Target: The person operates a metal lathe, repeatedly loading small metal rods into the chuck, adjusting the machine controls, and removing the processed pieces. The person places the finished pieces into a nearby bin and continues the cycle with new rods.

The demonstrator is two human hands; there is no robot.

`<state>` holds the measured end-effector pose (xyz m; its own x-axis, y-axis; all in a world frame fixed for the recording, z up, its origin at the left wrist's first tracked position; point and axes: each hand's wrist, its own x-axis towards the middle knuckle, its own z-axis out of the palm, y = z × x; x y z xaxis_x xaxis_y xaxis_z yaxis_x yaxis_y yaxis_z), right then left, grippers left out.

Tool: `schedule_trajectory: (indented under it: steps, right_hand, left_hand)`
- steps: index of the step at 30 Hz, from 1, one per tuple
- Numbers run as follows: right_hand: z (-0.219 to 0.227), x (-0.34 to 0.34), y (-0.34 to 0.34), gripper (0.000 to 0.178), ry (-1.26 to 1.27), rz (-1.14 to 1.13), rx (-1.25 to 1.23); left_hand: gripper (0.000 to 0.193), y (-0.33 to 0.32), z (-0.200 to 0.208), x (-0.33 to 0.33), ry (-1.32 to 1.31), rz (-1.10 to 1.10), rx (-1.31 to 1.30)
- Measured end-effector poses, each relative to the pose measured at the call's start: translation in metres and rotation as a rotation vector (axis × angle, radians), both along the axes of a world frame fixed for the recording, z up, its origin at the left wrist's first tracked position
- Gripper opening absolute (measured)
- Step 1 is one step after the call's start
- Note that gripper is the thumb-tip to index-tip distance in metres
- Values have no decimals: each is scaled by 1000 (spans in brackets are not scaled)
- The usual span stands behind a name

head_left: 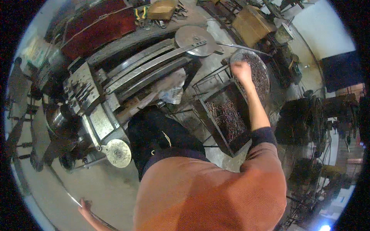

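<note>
At the lower left, my left hand [85, 206] is closed at the end of a thin, shiny metal rod [74, 199] that slants up toward the machine. My right arm stretches far out to the right. My right hand [241, 71] is closed over the left rim of a round tub [266, 73] filled with small dark metal pieces. Whatever is inside its fingers is hidden. Just nearer to me stands a dark rectangular bin [211, 124] with many short metal cylinders [227, 115] in it.
A lathe-like machine [135, 67] with long rails runs across the upper left. It carries a large metal disc [195, 40] and a smaller handwheel [118, 153]. A long bar [246, 49] reaches past the tub. Behind are a cardboard box [252, 25] and loose tools [178, 11].
</note>
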<state>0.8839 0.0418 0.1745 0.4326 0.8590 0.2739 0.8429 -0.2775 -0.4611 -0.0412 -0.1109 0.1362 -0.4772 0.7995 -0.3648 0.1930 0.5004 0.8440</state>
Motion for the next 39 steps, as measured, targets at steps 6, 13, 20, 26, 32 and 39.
schedule_trajectory:
  steps: [6, 13, 20, 26, 32, 39]
  right_hand:
    - [-119, 31, -89, 16, -392, -17, -189]
    - [-136, 7, -78, 24, -294, 134, -893]
    - [-193, 31, -77, 25, -227, 67, -992]
    - [-190, 27, -64, 26, -338, 182, -1027]
    - [-157, 14, -52, 38, -167, 167, -1078]
    - [-105, -17, -69, 39, 122, -12, -546]
  left_hand:
    - [36, -1, 0, 5, -6, 141, 5]
    - [32, -6, 14, 14, 53, 141, -21]
    - [28, -4, 15, 20, 9, 139, 21]
    - [28, -3, 23, 34, 33, 126, 48]
    - [30, -6, 14, 22, 83, 149, -29]
    - [35, 8, 55, 62, 823, -15, -426]
